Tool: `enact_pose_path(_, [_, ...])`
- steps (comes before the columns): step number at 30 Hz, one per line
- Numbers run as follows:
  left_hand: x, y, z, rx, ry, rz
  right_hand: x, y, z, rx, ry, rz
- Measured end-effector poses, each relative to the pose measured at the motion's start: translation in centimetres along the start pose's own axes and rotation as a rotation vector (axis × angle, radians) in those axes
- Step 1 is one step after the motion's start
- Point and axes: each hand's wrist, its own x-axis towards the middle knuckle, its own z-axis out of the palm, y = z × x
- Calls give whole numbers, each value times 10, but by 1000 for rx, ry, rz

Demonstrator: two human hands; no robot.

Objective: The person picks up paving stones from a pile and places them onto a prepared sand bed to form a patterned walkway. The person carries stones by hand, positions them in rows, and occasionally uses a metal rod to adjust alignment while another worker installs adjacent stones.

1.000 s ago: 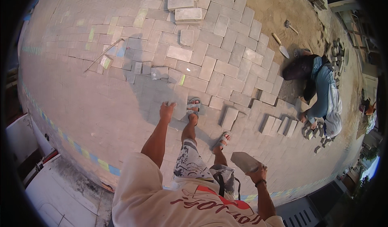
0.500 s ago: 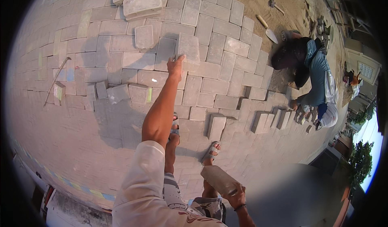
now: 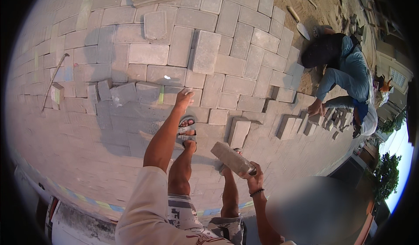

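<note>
My right hand (image 3: 255, 175) grips grey paver block (image 3: 231, 157), not yet laid. Left hand (image 3: 184, 99) open, empty. Paving (image 3: 144, 53) mostly laid; right edge unfinished.

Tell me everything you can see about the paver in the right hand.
The paver is a grey rectangular block, concrete by its look, with rough, dusty faces and worn edges. The right hand grips its lower end from beneath, so it juts up and to the left, tilted, clear of the ground. It hangs above the laid paving, near the sandalled feet. Nothing else touches it. It looks whole; the far side is hidden.
</note>
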Motion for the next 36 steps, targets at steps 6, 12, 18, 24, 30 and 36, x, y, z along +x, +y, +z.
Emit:
enact_pose_path(6, [-158, -120, -137, 539, 20, -7, 142, -108, 76, -39, 59, -180])
enact_pose_path(12, [-365, -181, -238, 152, 480, -510, 190, -268, 134, -137, 332, -388])
enact_pose_path(18, [-504, -239, -253, 23, 634, -640, 209, -288, 208, -151, 416, -451])
enact_pose_path(24, [-519, -243, -213, -28, 573, -705, 195, -193, 241, -238, 215, -298])
enact_pose_path(30, [-497, -205, -160, -35, 439, -587, 86, -78, 160, -366, -146, -278])
enact_pose_path(36, [-504, -154, -123, 66, 373, -427, -37, 94, -30, -617, -349, 201])
